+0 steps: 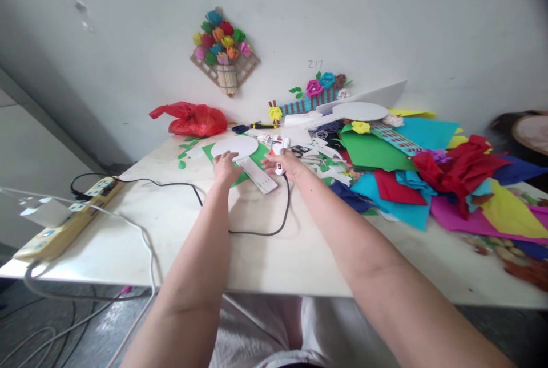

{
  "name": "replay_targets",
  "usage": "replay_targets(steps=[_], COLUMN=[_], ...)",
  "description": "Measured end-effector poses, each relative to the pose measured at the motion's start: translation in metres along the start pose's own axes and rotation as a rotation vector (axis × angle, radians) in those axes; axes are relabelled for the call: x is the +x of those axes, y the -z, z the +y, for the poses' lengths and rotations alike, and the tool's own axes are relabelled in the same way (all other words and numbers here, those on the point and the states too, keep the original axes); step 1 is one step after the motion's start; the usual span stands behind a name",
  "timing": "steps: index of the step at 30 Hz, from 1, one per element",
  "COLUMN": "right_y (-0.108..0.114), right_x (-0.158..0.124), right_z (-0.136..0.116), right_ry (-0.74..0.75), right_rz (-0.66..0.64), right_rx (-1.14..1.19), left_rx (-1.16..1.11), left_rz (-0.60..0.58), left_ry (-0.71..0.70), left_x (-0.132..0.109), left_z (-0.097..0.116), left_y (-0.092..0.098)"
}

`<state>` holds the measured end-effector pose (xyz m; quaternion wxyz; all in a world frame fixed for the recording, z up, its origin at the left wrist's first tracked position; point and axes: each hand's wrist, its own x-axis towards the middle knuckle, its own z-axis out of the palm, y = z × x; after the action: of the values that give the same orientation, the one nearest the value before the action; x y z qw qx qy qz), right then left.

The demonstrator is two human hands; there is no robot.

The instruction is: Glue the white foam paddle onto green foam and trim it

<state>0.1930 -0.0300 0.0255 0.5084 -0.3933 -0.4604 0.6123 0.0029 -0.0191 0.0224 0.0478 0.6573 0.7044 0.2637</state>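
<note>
In the head view, my right hand [287, 165] is closed around a white hot glue gun [279, 150] with a red switch; its black cord runs down from the handle. My left hand [228, 167] has its fingers spread at the near edge of a white round disc [234, 146], empty as far as I see; whether they touch the disc I cannot tell. Between my hands lies a white rectangular strip [258, 175], slanting toward me. Under disc and strip is a green sheet [259, 154].
A yellowish power strip [92, 199] with cables sits at the left. A red plastic bag [194, 119], a yellow cutter [264, 126] and cut green leaves [182, 164] lie behind. Scissors [299, 150], paper scraps and coloured paper [377, 150] crowd the right. Paper flowers [222, 37] hang on the wall.
</note>
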Motion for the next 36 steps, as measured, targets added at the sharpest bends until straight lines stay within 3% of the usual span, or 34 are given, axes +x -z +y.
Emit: replay_targets(steps=[4, 6, 14, 23, 26, 36], right_y=[0.005, 0.006, -0.003, -0.004, -0.005, 0.012], right_x=[-0.001, -0.001, -0.002, 0.0, 0.0, 0.007], right_z=[-0.002, -0.002, 0.001, 0.002, -0.001, -0.001], right_ry=[-0.042, -0.074, -0.079, -0.039, -0.014, 0.116], right_rz=[0.007, -0.022, -0.118, -0.101, -0.082, 0.128], right_rx=[-0.127, -0.132, 0.085, 0.163, 0.162, 0.142], left_rx=[0.064, 0.074, 0.015, 0.036, -0.007, -0.23], left_rz=[-0.228, -0.287, -0.416, -0.489, -0.475, -0.253], left_ry=[-0.175, -0.214, -0.278, -0.446, -0.471, -0.468], left_x=[-0.002, -0.004, -0.008, -0.01, -0.009, -0.005], left_z=[0.007, 0.008, 0.006, 0.004, 0.003, -0.004], left_y=[0.007, 0.008, 0.014, 0.02, 0.02, 0.025])
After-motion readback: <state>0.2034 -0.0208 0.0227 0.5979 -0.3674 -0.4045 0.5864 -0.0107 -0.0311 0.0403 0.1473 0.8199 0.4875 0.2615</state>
